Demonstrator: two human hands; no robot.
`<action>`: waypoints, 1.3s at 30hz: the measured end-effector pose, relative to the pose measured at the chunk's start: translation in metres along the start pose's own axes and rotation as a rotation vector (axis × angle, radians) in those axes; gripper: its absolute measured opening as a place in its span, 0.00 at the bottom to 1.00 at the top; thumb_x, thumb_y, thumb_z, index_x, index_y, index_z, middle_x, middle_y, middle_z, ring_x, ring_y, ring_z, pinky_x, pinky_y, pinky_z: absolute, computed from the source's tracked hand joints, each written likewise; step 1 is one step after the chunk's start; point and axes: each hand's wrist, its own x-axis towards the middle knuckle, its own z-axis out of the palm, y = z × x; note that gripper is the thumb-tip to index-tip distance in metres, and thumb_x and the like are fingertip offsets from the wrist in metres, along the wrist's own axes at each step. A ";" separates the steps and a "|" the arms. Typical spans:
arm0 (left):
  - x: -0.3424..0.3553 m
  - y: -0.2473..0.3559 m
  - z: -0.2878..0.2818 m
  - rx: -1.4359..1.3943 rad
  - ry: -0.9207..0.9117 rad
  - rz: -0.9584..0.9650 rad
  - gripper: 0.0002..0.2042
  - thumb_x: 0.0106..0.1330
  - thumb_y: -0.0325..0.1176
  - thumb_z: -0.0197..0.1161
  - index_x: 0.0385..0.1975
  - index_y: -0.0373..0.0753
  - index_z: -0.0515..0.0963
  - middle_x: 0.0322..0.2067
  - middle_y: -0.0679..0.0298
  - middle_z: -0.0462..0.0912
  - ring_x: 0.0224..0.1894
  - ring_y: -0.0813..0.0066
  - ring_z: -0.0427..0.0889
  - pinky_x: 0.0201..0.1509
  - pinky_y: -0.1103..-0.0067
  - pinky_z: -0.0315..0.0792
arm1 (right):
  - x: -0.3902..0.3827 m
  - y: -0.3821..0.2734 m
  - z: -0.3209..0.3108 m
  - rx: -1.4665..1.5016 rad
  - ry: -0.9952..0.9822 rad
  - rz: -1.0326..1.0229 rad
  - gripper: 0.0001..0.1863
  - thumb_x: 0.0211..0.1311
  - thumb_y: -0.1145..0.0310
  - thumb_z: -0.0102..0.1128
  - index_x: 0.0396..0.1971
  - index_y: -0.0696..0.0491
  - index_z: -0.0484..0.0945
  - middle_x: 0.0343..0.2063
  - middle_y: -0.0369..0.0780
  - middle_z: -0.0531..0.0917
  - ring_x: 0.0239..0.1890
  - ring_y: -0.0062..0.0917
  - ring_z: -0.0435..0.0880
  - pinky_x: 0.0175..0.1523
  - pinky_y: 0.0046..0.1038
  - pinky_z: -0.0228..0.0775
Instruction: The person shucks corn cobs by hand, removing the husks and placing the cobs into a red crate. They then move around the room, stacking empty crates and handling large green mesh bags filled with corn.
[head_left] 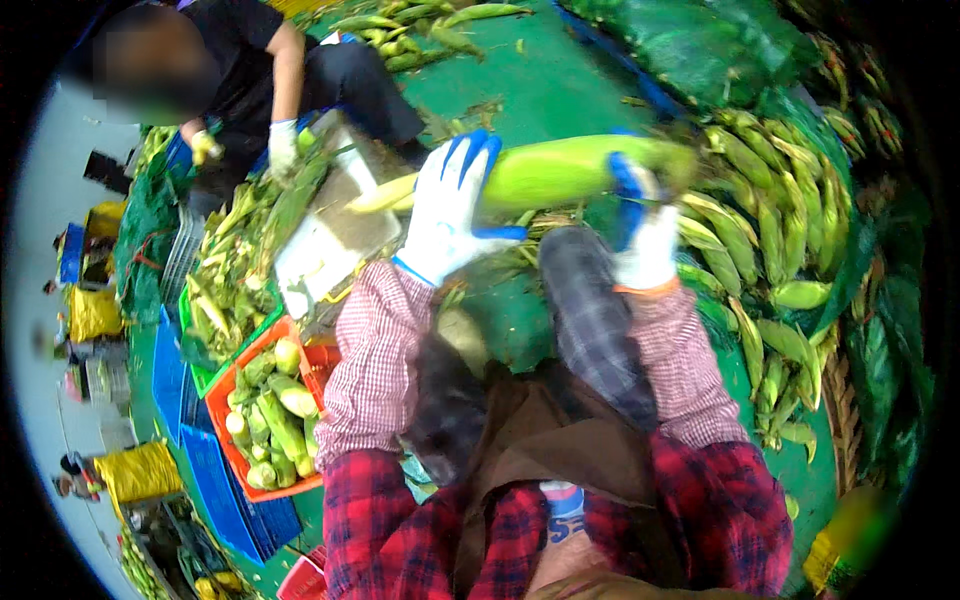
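One green ear (560, 170) is held up, in its husk, beyond and to the right of the orange crate (320, 357). The left hand (445, 210), gloved, is the nearer to the crate; its fingers lie across the ear's stalk end, thumb apart, and I cannot tell how tightly they close. The right hand (640, 220), farther from the crate and blurred, has its fingers curled round the other end. Shorter cobs (285, 415) fill the crate. Just beyond it stands a green crate (262, 327) under husks (235, 245); blue crates (215, 480) sit beside it, to the left. A heap of corn (775, 205) lies well to its right.
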 end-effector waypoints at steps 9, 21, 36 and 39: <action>-0.037 -0.056 -0.023 0.305 -0.143 -0.318 0.45 0.39 0.35 0.78 0.63 0.38 0.66 0.54 0.49 0.76 0.55 0.48 0.75 0.61 0.63 0.69 | 0.011 0.060 0.006 -0.060 -0.258 0.265 0.32 0.61 0.57 0.66 0.59 0.60 0.70 0.54 0.48 0.79 0.55 0.31 0.78 0.60 0.30 0.70; -0.131 -0.180 -0.002 0.142 -0.490 -1.048 0.42 0.41 0.40 0.78 0.61 0.36 0.69 0.51 0.48 0.80 0.53 0.51 0.79 0.57 0.67 0.73 | 0.036 0.266 -0.294 -1.311 -0.125 0.727 0.43 0.53 0.48 0.62 0.66 0.55 0.63 0.61 0.52 0.72 0.63 0.43 0.70 0.67 0.36 0.62; -0.135 -0.193 0.019 0.210 -0.480 -1.054 0.40 0.38 0.34 0.78 0.57 0.40 0.70 0.49 0.54 0.81 0.52 0.54 0.79 0.57 0.68 0.72 | 0.084 0.271 -0.342 -1.766 -0.656 0.805 0.50 0.39 0.38 0.73 0.63 0.47 0.69 0.62 0.47 0.69 0.66 0.41 0.65 0.66 0.41 0.63; -0.134 -0.190 0.010 0.394 -0.527 -1.030 0.38 0.36 0.43 0.78 0.54 0.44 0.74 0.46 0.55 0.83 0.49 0.57 0.82 0.55 0.67 0.74 | 0.071 0.258 -0.330 -1.611 -0.767 0.634 0.51 0.35 0.41 0.75 0.62 0.49 0.69 0.62 0.49 0.67 0.66 0.45 0.63 0.68 0.45 0.57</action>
